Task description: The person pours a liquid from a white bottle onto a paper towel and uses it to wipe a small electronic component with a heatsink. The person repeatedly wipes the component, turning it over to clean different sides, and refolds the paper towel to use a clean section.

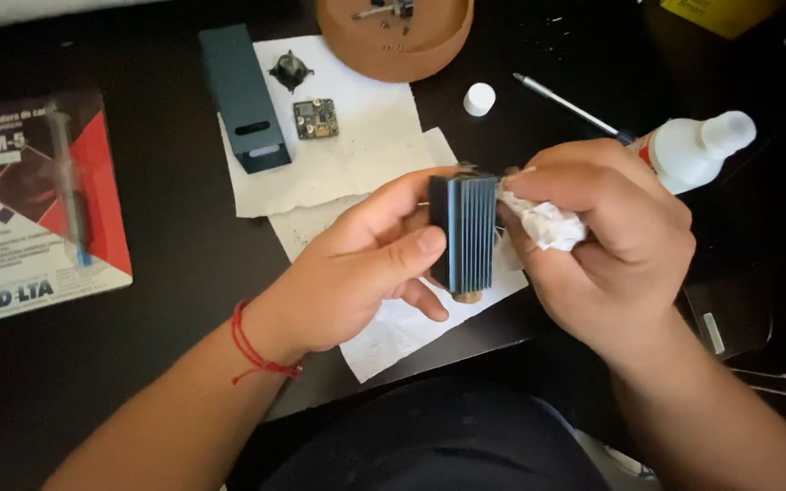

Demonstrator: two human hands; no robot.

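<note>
Left hand (357, 273) pinches the dark finned heatsink block (464, 235) upright, thumb on the front face, fingers wrapped behind, held above the near edge of the table (166, 300), over the paper sheets (357, 155). Right hand (607, 241) is closed on a crumpled white wipe (546, 224), pressing it against the block's right side. Judging by this, cleaning is mid-way: unit looks already stripped, since a matching dark housing (241, 95) and a small circuit board (315, 118) lie apart on the paper toward the far edge, small screws and bits in the round brown dish (398, 45); fins facing the camera look clean, the wiped side is hidden. White bottle (698, 150) lies uncapped just right of the right hand, its cap (478, 98) sits near the dish, screwdriver (570, 107) between them. Red-white packet with a syringe (43, 205) at the left edge looks untouched. Right side crowded, bottle is knock-over close; open room is centre-left between paper and packet
</note>
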